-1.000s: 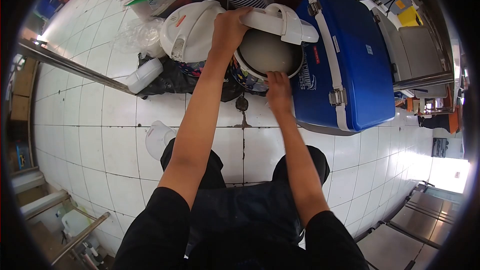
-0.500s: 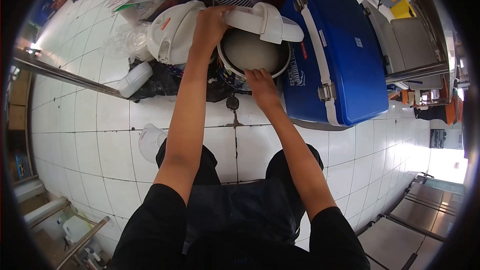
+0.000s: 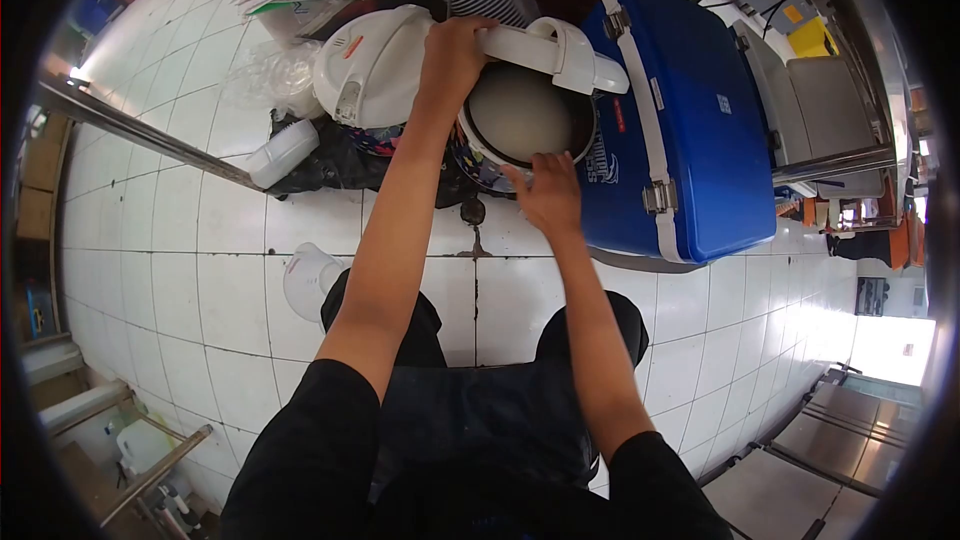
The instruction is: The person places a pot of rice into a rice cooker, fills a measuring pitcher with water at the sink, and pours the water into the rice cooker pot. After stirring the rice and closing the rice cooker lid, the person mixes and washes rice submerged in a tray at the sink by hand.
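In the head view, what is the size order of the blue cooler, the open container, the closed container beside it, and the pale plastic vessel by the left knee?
1. Blue cooler
2. Open container and closed container: look too alike to rank, both being partly covered
3. Pale plastic vessel

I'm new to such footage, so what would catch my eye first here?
The big blue box, on the right, probably stands out first. Beside it, a patterned container stands open: the left hand holds its raised white lid, the right hand is at its near edge.
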Action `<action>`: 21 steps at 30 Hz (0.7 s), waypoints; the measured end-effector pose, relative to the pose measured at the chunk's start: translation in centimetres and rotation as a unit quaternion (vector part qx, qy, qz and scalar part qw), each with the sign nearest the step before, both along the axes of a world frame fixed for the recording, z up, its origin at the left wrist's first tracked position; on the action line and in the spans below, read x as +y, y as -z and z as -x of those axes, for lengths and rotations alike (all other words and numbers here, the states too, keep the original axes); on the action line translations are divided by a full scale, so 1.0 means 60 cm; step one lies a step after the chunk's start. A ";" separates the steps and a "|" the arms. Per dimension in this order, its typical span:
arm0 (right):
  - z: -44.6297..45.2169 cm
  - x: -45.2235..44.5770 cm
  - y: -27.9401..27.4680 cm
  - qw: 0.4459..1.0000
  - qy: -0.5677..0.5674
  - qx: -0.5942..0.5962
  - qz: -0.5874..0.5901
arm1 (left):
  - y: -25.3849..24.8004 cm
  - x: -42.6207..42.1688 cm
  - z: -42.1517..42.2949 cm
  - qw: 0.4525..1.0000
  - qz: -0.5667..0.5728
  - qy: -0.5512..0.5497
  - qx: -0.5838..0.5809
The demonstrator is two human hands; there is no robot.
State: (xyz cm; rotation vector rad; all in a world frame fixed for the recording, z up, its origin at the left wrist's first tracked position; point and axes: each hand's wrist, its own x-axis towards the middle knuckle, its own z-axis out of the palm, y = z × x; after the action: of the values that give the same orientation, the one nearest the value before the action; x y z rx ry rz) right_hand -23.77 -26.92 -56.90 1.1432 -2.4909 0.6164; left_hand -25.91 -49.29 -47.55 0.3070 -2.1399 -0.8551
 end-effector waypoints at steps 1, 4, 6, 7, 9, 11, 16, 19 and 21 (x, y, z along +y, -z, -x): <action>-0.008 -0.011 0.002 0.999 0.027 0.019 -0.004 | 0.001 0.000 0.001 1.000 0.002 0.001 0.002; -0.058 -0.122 0.000 0.987 0.118 -0.100 -0.044 | 0.005 -0.003 0.011 1.000 0.018 0.002 0.006; -0.039 -0.107 0.007 0.988 0.073 -0.136 -0.032 | 0.016 -0.004 0.011 1.000 0.022 -0.006 -0.003; -0.033 -0.087 0.012 0.986 0.050 -0.156 -0.029 | 0.025 -0.005 0.010 1.000 0.014 0.000 -0.001; 0.005 -0.007 0.021 0.999 -0.029 -0.041 -0.014 | 0.030 -0.016 0.016 1.000 -0.001 0.003 0.017; 0.032 0.029 -0.007 0.995 -0.067 -0.067 -0.010 | 0.019 -0.010 0.004 1.000 -0.010 0.000 -0.005; 0.093 0.026 -0.032 0.951 -0.071 -0.290 -0.084 | 0.012 -0.008 -0.003 1.000 -0.012 -0.006 0.008; 0.128 -0.023 -0.039 0.902 -0.135 -0.398 -0.102 | 0.013 -0.008 0.000 1.000 -0.020 -0.005 0.009; 0.167 -0.059 0.014 0.871 -0.161 -0.435 -0.161 | 0.017 -0.010 0.004 1.000 -0.019 0.000 0.003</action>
State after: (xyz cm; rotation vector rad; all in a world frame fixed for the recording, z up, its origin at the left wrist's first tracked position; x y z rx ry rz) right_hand -33.79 -30.48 -57.72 1.7164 -3.2664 1.0098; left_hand -26.13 -49.87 -48.56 0.3238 -2.1207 -0.8972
